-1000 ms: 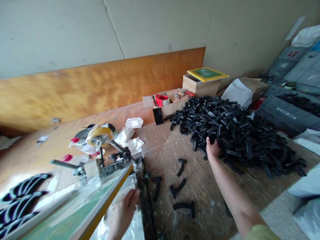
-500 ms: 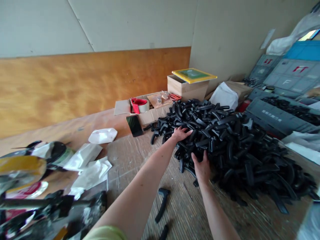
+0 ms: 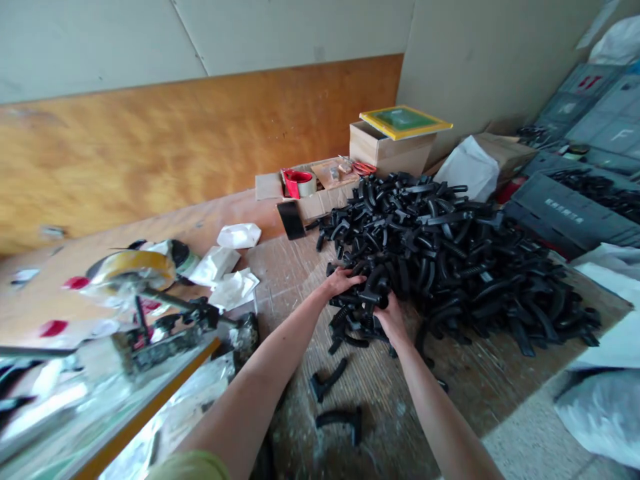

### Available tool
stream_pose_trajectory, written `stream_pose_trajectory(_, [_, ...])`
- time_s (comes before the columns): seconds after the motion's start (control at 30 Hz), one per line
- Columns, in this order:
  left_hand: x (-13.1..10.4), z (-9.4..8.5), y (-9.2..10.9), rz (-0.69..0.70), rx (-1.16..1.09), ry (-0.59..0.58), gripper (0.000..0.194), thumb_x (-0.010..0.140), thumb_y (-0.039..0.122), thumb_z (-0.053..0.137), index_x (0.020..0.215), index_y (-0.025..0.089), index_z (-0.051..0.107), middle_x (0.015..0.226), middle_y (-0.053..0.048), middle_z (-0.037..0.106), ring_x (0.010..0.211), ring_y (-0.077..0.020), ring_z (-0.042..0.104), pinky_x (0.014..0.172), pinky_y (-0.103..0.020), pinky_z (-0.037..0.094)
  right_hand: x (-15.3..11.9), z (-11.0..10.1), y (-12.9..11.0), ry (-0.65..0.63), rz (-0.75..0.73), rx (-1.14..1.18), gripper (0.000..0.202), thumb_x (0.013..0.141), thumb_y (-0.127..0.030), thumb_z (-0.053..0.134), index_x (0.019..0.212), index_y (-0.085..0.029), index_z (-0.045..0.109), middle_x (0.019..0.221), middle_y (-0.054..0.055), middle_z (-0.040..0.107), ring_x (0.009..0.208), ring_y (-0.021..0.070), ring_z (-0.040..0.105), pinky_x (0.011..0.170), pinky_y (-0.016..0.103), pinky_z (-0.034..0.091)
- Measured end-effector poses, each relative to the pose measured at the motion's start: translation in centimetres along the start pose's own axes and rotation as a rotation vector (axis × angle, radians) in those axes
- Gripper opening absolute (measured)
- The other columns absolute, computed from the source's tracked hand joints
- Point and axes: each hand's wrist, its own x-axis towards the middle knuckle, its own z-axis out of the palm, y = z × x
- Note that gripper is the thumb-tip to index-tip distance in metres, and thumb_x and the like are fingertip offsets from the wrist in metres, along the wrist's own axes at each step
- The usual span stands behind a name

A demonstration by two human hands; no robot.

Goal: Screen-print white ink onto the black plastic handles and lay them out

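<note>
A large heap of black curved handles [image 3: 450, 260], some with ribbed grips, lies on the wooden table. My left hand [image 3: 343, 283] presses on a bunch at the heap's near left edge, fingers curled over it. On the other side of that bunch, my right hand [image 3: 391, 319] has its thumb and fingers around handles, partly hidden by them. Between both hands the black handles [image 3: 373, 287] are gathered together. Two loose pieces, one handle [image 3: 327, 380] and another handle [image 3: 343, 419], lie apart on the bare wood nearer to me.
Behind the heap stand a cardboard box [image 3: 390, 152] with a yellow-framed panel on top, and a red tape dispenser [image 3: 299, 183]. A phone [image 3: 291, 220] leans nearby. Left are white packets [image 3: 239, 235] and a metal-armed device [image 3: 200, 313]. Grey crates [image 3: 570, 207] stand right.
Both hands have drawn closer to me and to each other, pulling a bunch of handles from the heap's edge. The view has turned left and down. Another loose handle now shows fully in front.
</note>
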Motion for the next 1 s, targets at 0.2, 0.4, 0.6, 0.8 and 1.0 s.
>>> stream_pose_trajectory(0.2, [-12.7,-1.2,-4.0,-0.149,0.086,0.075,0.046,0.082,0.054,0.056,0.092,0.012,0.074,0.093,-0.009,0.07,0.09,-0.023,0.066,0.082,-0.03,0.053,-5.9,2.0,-2.6,-0.187,-0.102,-0.225,0.055,0.069,-0.024,0.066,0.124,-0.02,0.061,0.126,0.01,0.06,0.12,0.0249,0.056,0.106,0.04,0.042])
stream_pose_trajectory(0.4, [-22.2,-0.7,-5.6,-0.182,0.125,0.117,0.043,0.087,0.043,0.055,0.114,0.013,0.069,0.123,-0.014,0.066,0.117,-0.0283,0.061,0.104,-0.037,0.044,-8.0,1.1,-7.0,-0.433,-0.151,-0.558,0.034,0.084,-0.037,0.063,0.113,-0.022,0.07,0.14,0.009,0.055,0.126,0.0281,0.054,0.105,0.043,0.042])
stream_pose_trajectory(0.6, [-30.3,-2.0,-5.8,-0.115,0.112,0.23,0.045,0.087,0.038,0.058,0.124,0.014,0.065,0.14,-0.015,0.056,0.133,-0.0261,0.05,0.114,-0.035,0.035,-9.7,1.2,-12.5,-0.244,-0.439,-1.169,0.03,0.095,-0.034,0.053,0.115,-0.015,0.064,0.109,0.017,0.07,0.111,0.033,0.061,0.093,0.048,0.045])
stream_pose_trajectory(0.8, [-41.5,-4.5,-7.8,-0.097,-0.052,0.399,0.041,0.089,0.043,0.052,0.117,0.017,0.067,0.116,-0.01,0.07,0.104,-0.0226,0.067,0.088,-0.031,0.052,-14.6,7.2,-17.0,-0.369,-0.618,-1.12,0.036,0.1,-0.042,0.042,0.119,-0.014,0.055,0.09,0.013,0.072,0.075,0.0245,0.069,0.057,0.029,0.042])
stream_pose_trajectory(1.0, [-53.9,-6.6,-13.4,-0.304,-0.247,0.532,0.046,0.088,0.054,0.052,0.115,0.021,0.068,0.103,-0.008,0.074,0.089,-0.0211,0.069,0.076,-0.028,0.052,-19.5,19.7,-18.8,-0.9,-0.771,-0.738,0.02,0.089,-0.03,0.061,0.108,-0.026,0.065,0.105,0.004,0.072,0.091,0.0217,0.067,0.072,0.026,0.046])
